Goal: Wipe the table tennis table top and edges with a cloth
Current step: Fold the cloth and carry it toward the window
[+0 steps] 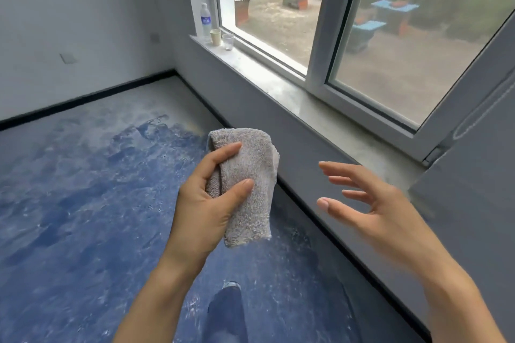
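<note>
My left hand (206,203) grips a folded grey terry cloth (246,184), thumb and forefinger pressed on its face, the rest of the cloth hanging below my palm. My right hand (384,211) is held beside it, apart from the cloth, fingers spread and slightly curled, holding nothing. Both hands hang in the air above a blue floor (69,203) streaked with pale dust. Below them I see my knee in dark jeans (227,312). To the right runs a grey windowsill (292,97) under a white-framed window (328,36). At its far end stand a plastic water bottle (205,21), a paper cup (215,37) and a clear cup (228,42), close together.
</note>
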